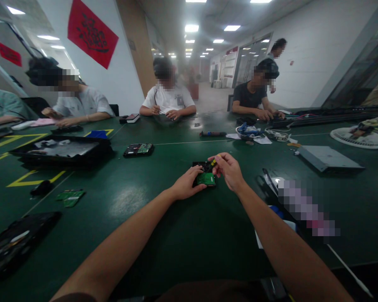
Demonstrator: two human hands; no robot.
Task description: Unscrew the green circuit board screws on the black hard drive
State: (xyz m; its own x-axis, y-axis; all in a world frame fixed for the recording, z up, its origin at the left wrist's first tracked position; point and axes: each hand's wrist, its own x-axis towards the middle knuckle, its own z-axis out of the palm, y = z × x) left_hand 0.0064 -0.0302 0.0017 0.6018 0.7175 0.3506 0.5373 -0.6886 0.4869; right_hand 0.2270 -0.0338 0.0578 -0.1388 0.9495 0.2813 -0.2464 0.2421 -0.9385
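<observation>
A hard drive (199, 164) with a green circuit board (207, 179) lies on the table in front of me. My left hand (189, 183) grips it from the left, fingers over its top and the thumb along the near edge. Between the fingertips of my right hand (227, 168) is a small screwdriver with a yellow handle (213, 162), tilted down toward the far right part of the drive. Its tip is too small to make out.
Another hard drive (138, 149) lies beyond my left hand. Black trays (63, 153) and a loose green board (71, 197) are on the left. To the right sit a grey metal box (329, 158) and a white round grille (358, 137). Several people work across the green table (164, 251).
</observation>
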